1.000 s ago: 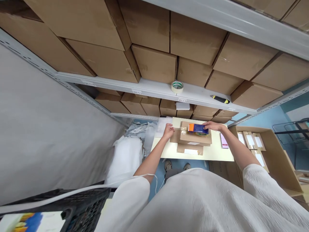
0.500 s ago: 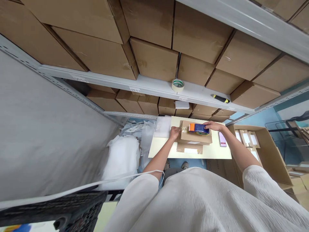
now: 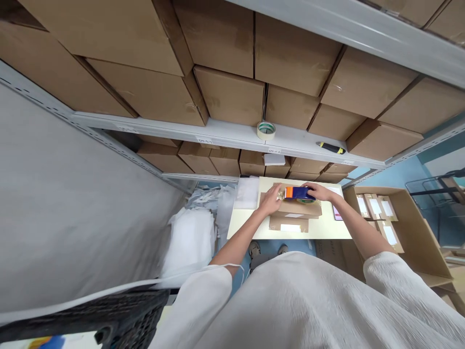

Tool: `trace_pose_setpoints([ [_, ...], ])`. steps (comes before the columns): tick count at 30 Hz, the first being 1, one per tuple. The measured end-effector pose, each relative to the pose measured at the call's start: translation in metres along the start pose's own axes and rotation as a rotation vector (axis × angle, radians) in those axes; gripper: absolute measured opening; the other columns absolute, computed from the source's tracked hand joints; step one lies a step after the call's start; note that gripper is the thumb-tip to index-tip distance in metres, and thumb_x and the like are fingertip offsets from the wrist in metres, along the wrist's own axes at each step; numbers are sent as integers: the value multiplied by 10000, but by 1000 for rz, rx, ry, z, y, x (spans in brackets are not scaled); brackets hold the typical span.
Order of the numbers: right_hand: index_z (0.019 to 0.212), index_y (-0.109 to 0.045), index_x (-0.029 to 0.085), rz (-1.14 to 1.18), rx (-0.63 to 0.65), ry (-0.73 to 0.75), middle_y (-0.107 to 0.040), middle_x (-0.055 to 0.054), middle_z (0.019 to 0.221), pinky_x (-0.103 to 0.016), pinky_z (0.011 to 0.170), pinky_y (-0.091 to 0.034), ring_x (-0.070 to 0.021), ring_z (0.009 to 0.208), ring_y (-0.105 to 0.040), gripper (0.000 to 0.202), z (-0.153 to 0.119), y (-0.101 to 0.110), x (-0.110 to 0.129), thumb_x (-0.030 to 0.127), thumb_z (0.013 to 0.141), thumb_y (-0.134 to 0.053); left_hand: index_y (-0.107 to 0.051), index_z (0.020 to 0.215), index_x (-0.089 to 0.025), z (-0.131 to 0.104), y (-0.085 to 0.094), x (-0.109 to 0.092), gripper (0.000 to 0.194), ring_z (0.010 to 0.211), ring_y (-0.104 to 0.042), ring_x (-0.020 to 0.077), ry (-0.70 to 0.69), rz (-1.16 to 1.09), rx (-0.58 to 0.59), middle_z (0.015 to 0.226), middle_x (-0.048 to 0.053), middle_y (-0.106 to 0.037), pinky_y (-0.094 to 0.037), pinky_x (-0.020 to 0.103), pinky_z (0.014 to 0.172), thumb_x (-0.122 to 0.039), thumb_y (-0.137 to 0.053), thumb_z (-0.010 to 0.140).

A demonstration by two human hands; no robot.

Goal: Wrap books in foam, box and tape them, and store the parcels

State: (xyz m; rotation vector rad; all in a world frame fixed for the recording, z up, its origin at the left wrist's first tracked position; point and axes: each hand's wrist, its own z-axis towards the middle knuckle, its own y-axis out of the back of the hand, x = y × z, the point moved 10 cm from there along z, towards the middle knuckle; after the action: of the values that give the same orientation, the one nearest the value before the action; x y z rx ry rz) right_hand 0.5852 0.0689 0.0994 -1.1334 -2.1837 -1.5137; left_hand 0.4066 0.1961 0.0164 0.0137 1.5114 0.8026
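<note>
A cardboard box (image 3: 296, 210) lies on the pale tabletop, with clear tape on its left end. On top of it rests a blue and orange tape dispenser (image 3: 298, 193), and my right hand (image 3: 317, 191) is wrapped around its right end. At the box's left end is my left hand (image 3: 271, 199), its fingers stretched out over the taped edge and nothing held in them. A flat cardboard piece (image 3: 300, 225) with a white label lies at the box's near side.
A phone (image 3: 337, 213) lies right of the box, and translucent sheets (image 3: 247, 193) lie at the tabletop's left. Shelves of boxes rise behind, holding a tape roll (image 3: 266, 130) and a utility knife (image 3: 330, 148). A large carton (image 3: 417, 237) of labelled boxes stands right; white packing foam (image 3: 192, 237) is left.
My left hand has moved from the box's left side up onto its top edge, and its fingers have spread. My right hand stays on the tape dispenser. The camera view has shifted slightly.
</note>
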Motion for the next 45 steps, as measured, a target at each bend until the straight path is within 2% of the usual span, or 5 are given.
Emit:
trace_pose_setpoints([
  [6, 1493, -588, 241, -385, -30, 25, -695, -166, 1468, -526, 1111, -417, -403, 1335, -620, 634, -9, -13, 16, 547, 943, -658, 13, 1784, -242, -3, -30, -3, 1195, 1733, 7, 319, 44, 214, 315, 1865, 147, -85, -17, 586, 1392, -493, -738, 889],
  [13, 1188, -645, 214, -511, 6, 69, -775, -163, 1215, -420, 990, -375, -349, 1097, -701, 394, -8, -7, 13, 486, 916, -732, -137, 1782, -236, -2, -29, 9, 1094, 1733, -32, 319, 82, 295, 355, 1856, 146, -100, 22, 558, 1386, -591, -719, 927],
  [33, 1143, -669, 222, -509, -53, -64, -783, -151, 1098, -400, 915, -352, -339, 1027, -679, 349, -120, 69, -196, 436, 877, -743, -130, 1791, -263, 4, -32, 21, 1079, 1733, 28, 330, 195, 490, 449, 1865, 126, -55, 18, 606, 1365, -576, -676, 914],
  [38, 1173, -670, 220, -533, -39, -54, -780, -154, 1112, -400, 929, -353, -347, 1041, -686, 331, -116, 55, -215, 372, 883, -722, -125, 1791, -261, 5, -31, 16, 1093, 1732, 25, 340, 225, 514, 465, 1865, 131, -62, -10, 620, 1363, -555, -685, 900],
  [45, 1246, -657, 195, -628, 11, -92, -781, -202, 1120, -469, 1018, -341, -371, 1059, -703, 404, -86, 23, -206, 298, 860, -718, -109, 1789, -263, 7, -31, 10, 1123, 1731, 38, 343, 250, 512, 480, 1865, 141, -12, -28, 638, 1356, -531, -712, 881],
])
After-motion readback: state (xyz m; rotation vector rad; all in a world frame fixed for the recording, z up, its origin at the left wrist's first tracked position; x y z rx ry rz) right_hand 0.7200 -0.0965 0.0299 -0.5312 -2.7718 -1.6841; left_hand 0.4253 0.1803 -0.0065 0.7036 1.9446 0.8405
